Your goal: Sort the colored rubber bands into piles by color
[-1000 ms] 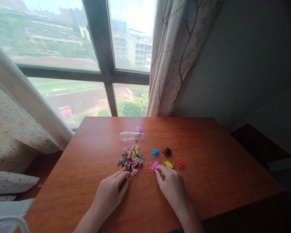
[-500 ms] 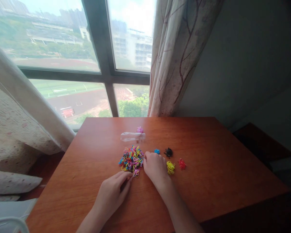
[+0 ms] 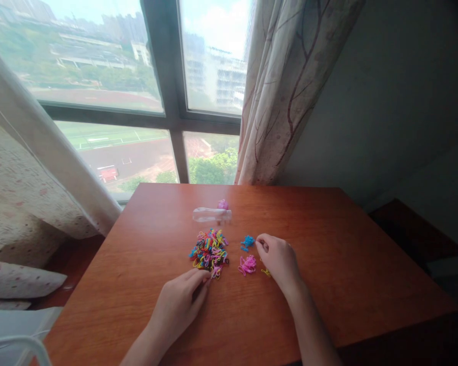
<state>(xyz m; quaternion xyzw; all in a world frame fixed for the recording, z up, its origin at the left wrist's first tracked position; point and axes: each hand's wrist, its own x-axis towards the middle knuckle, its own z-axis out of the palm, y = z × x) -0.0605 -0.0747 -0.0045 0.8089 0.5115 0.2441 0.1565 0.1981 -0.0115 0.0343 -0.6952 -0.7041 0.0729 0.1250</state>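
A mixed pile of small, brightly coloured elastic hair ties (image 3: 208,249) lies on the table. At its near edge, my left hand (image 3: 185,294) is closed, thumb and forefinger pinched on a hair tie at the pile's fringe. My right hand (image 3: 280,259) is to the right, just beside a small blue bunch (image 3: 247,242). Its thumb and forefinger are pinched together; anything between them is too small to make out. A pink bunch (image 3: 247,265) sits between the hands. Only part of a yellow bunch (image 3: 265,272) shows beside my right hand, which covers the area of the black and red bunches.
Behind the pile a clear plastic bottle (image 3: 211,215) lies on its side, with a purple object (image 3: 223,204) beyond it. The brown wooden table (image 3: 145,244) reaches to the window (image 3: 175,119). Patterned curtains (image 3: 286,91) hang on both sides.
My right hand has moved right, from the mixed pile to beside the blue bunch, uncovering the pink bunch. My left hand stays at the pile's edge. The camera view has shifted slightly.
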